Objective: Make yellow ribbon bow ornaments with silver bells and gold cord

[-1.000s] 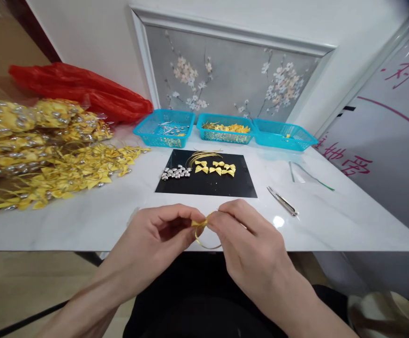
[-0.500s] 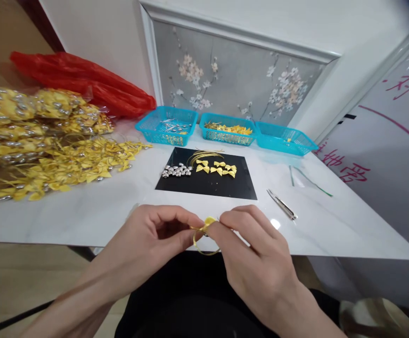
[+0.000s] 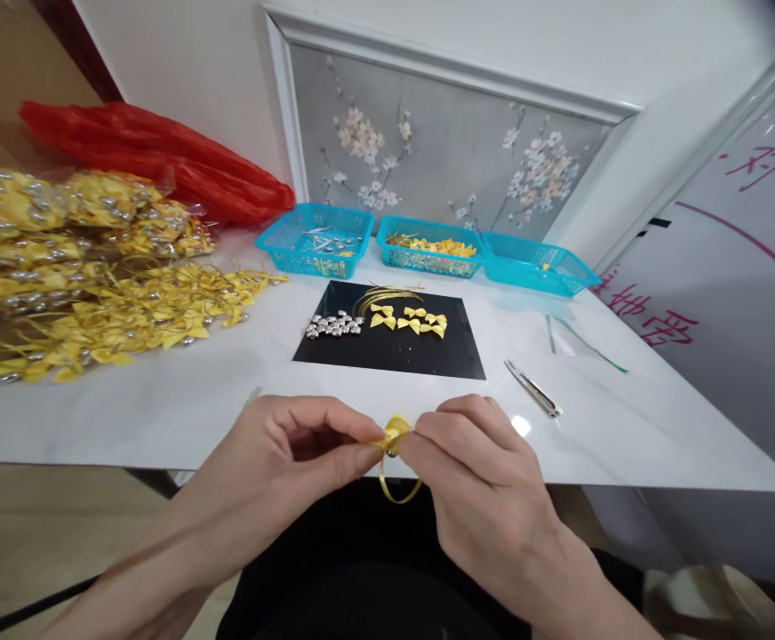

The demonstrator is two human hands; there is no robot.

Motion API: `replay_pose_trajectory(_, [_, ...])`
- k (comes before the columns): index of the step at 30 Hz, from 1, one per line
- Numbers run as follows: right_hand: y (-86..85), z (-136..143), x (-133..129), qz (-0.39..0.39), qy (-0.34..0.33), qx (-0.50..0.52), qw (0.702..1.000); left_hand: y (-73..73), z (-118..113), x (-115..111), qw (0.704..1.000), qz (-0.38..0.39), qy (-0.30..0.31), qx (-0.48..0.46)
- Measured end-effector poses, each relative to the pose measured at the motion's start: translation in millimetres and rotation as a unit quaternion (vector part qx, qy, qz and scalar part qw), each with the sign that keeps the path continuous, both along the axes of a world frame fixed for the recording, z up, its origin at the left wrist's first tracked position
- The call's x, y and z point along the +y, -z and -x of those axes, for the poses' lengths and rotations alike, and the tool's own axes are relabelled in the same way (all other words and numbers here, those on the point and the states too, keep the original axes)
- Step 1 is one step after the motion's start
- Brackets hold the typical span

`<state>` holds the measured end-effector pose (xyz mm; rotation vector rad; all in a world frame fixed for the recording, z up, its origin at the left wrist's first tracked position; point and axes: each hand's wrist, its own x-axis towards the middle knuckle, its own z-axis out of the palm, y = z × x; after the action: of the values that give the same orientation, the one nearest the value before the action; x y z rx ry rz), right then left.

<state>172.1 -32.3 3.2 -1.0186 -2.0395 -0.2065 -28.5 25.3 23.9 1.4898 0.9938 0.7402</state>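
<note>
Between my two hands, at the table's front edge, is a yellow ribbon piece (image 3: 396, 430) with a small silver bead under it and a thin yellow loop hanging down. My left hand (image 3: 314, 453) pinches its left end between thumb and fingertips. On the other side, my right hand (image 3: 484, 467) has its fingers closed on the right part. Beyond them lies a black mat (image 3: 387, 356) bearing silver beads (image 3: 332, 325) on its left, yellow bows (image 3: 409, 323) in the middle and thin yellow cords (image 3: 387, 295) at the back.
Three blue baskets (image 3: 427, 264) stand along the wall, one holding yellow pieces. Silver snips (image 3: 532, 388) and a green strip (image 3: 591, 345) lie on the right. A heap of yellow beaded ribbons (image 3: 140, 311), bagged ones (image 3: 14, 231) and a red bag (image 3: 180, 160) occupy the left.
The yellow piece shows more between my fingertips, with its bead now clearer. Its hanging loop has shifted slightly right and lower. Both hands keep their hold.
</note>
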Motion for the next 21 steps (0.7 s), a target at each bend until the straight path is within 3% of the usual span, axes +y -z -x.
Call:
replay_pose_trajectory(6, [1.9, 2.7, -0.6, -0.007, 0.010, 0.012, 1.000, 1.6, 0.2, 2.3, 1.000, 0.007, 0.021, -0.009])
replay_pose_trajectory(9, [-2.0, 1.5, -1.3, 0.052, -0.007, 0.123, 0.991, -0.6, -0.6, 3.8, 0.999, 0.003, 0.027, -0.027])
replay_pose_trajectory(13, [-7.8, -8.3, -1.3, 0.194, 0.001, 0.291, 0.937, -1.9, -2.0, 4.1, 0.999, 0.011, 0.037, -0.030])
replay_pose_trajectory(17, [-9.1, -12.5, 2.2, 0.366, -0.051, 0.355, 0.859, -1.2, -2.6, 4.2, 0.999, -0.010, 0.042, -0.016])
replay_pose_trajectory(19, [-10.1, -10.1, 4.4, 0.396, -0.062, 0.353, 0.845, -1.5, -2.0, 4.8, 0.998, -0.028, 0.054, -0.012])
replay_pose_trajectory(21, [-11.6, -6.9, 6.5, 0.390, -0.051, 0.335, 0.856, -2.5, -0.9, 5.3, 0.997, -0.042, 0.069, 0.005])
